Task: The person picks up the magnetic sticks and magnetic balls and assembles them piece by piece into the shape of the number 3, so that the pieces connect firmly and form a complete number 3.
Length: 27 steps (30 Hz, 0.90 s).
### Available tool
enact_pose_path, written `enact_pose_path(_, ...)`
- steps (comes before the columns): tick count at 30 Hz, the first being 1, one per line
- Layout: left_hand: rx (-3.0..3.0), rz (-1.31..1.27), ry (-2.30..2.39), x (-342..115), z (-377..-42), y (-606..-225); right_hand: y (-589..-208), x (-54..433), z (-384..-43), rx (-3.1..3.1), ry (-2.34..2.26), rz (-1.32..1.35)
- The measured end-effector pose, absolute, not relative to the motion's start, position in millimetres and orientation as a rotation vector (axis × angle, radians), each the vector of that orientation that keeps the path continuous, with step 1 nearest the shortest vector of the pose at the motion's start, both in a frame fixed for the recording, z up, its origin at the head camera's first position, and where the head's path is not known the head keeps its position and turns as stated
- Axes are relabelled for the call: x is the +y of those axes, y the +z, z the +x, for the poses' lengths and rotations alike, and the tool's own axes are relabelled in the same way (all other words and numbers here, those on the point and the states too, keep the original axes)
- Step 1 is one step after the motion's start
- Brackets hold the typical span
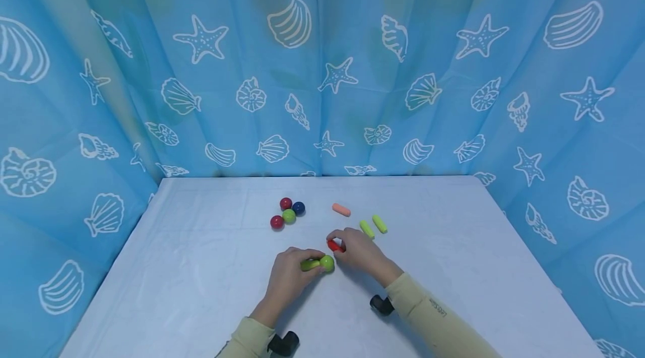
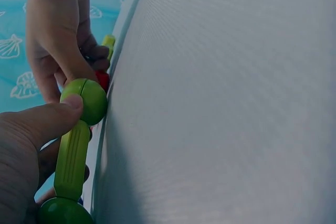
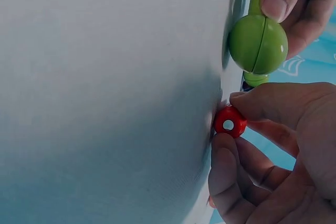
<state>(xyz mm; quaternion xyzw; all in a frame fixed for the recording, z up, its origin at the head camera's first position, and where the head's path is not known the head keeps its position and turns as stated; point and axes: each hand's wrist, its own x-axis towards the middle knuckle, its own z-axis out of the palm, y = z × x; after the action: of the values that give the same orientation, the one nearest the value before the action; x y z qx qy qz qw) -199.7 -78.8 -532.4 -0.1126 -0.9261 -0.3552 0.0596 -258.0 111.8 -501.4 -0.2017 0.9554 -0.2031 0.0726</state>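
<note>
My left hand (image 1: 291, 277) holds a yellow-green toy rod (image 2: 72, 163) low over the white table, its thumb on the ball end. One light green ball (image 1: 327, 263) sits at the rod's right end. A darker green ball (image 2: 64, 212) shows at the other end in the left wrist view. Just to the right, my right hand (image 1: 360, 251) pinches a short red rod (image 1: 335, 246) between thumb and fingers. In the right wrist view the red rod's end (image 3: 240, 123) faces the camera, with a pale round centre. The red rod and the light green ball are apart.
Farther back on the table (image 1: 201, 223) lie two red balls (image 1: 276, 222), a dark blue ball (image 1: 299, 208) and a green ball (image 1: 289, 216). An orange rod (image 1: 341, 209) and two yellow-green rods (image 1: 379, 223) lie beyond my right hand. A blue shell-patterned curtain (image 1: 322, 66) surrounds the table.
</note>
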Motion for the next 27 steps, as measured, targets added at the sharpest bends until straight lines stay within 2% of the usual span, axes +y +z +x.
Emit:
enact_pose_path(5,-2.802,-0.348,-1.086,-80,-201,-533,-502,113,-258,2.821,-0.704,-0.558)
enact_pose_path(15,-2.8,-0.362,-1.094,-80,-201,-531,-513,114,-266,2.588,-1.208,-0.257)
enact_pose_path(27,-2.8,-0.316,-1.077,-79,-198,-529,-517,108,-264,2.494,-1.27,-0.244)
